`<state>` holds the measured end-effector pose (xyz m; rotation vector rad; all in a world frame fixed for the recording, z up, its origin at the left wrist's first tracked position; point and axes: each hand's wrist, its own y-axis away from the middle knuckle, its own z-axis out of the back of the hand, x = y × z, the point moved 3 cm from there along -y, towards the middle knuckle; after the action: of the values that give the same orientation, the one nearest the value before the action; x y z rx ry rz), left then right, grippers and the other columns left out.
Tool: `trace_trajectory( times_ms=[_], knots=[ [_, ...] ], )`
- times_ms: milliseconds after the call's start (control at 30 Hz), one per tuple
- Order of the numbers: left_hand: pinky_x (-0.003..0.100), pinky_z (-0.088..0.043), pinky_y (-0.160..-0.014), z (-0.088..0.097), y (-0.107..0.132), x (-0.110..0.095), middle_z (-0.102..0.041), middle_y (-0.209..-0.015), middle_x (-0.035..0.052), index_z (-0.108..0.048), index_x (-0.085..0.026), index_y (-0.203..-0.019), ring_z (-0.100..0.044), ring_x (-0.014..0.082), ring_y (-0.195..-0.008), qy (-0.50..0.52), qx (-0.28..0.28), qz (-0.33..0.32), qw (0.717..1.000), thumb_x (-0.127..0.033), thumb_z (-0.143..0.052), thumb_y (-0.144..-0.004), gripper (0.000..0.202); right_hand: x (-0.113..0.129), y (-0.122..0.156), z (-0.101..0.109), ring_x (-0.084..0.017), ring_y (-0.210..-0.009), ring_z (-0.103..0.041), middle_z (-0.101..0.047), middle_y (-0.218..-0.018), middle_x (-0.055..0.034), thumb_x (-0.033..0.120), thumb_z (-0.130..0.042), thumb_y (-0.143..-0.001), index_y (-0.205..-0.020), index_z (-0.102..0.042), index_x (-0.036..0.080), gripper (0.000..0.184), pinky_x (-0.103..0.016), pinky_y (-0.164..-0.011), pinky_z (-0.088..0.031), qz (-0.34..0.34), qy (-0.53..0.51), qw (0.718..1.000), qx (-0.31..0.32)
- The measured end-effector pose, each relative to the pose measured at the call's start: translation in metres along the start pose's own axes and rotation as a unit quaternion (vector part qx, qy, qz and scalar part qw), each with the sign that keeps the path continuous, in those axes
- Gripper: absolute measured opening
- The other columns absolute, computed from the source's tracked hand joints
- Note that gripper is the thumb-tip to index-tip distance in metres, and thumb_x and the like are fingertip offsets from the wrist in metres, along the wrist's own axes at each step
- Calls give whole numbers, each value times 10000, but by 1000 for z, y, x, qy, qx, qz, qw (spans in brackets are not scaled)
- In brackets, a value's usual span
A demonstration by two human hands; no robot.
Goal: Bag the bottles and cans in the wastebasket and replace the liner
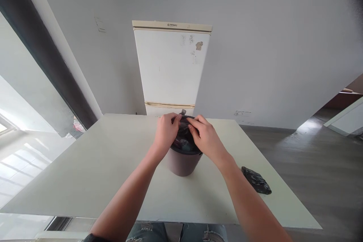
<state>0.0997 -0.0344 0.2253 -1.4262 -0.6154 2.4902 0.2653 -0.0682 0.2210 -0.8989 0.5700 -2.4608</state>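
Observation:
A brownish trash can (183, 163) with a dark rim stands upright on the pale table. Inside it is a black garbage bag (184, 141), whose contents I cannot make out. My left hand (168, 127) is closed at the far left of the rim, pinching gathered plastic, and a small tuft of the bag sticks up beyond its fingertips. At the right side of the opening, my right hand (204, 133) has thumb and fingers closed on the bag near the far rim. Part of the rim is hidden behind both hands.
A folded black plastic bundle (256, 180) lies on the table (113, 166) near its right edge. Beyond the far edge, a white refrigerator (171, 66) stands against the grey wall. The table's near edge is just before my legs.

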Motion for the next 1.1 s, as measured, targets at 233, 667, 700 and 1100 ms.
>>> trace_trajectory(
  times_ms=[233,667,700,1100],
  knots=[
    [279,-307,-565,0,-3,-8,-459,-570,-35,-481,-193,-612,-379,113,-563,113,206,9,972,-372,-506,-977,407,4,-2,-4,-263,-1052,-621,-637,-1140,-107,256,-459,-1091,-1162,-655,217,212,-422,-898,-450,31,101,993,47],
    [372,-629,-877,9,-13,8,-832,-971,80,-831,-181,-936,-787,248,-904,190,26,29,981,-326,-764,-855,179,-18,-26,26,-191,-914,-585,-632,-1097,-47,410,-559,-997,-671,-568,197,390,-363,-890,-427,-84,-162,982,41],
    [388,-640,-873,9,-13,13,-833,-958,87,-835,-177,-954,-793,252,-883,195,14,44,980,-316,-770,-850,185,-20,-25,26,-198,-931,-588,-644,-1111,-47,401,-561,-985,-654,-563,197,388,-367,-896,-424,-96,-158,982,41],
    [419,-605,-990,22,-13,41,-841,-1009,54,-857,-241,-929,-786,266,-1024,22,-52,34,998,-249,-738,-864,136,-39,24,31,-246,-969,-551,-609,-976,-63,351,-516,-1010,-585,-473,213,449,-390,-780,-478,-108,-35,993,41]
  ],
)
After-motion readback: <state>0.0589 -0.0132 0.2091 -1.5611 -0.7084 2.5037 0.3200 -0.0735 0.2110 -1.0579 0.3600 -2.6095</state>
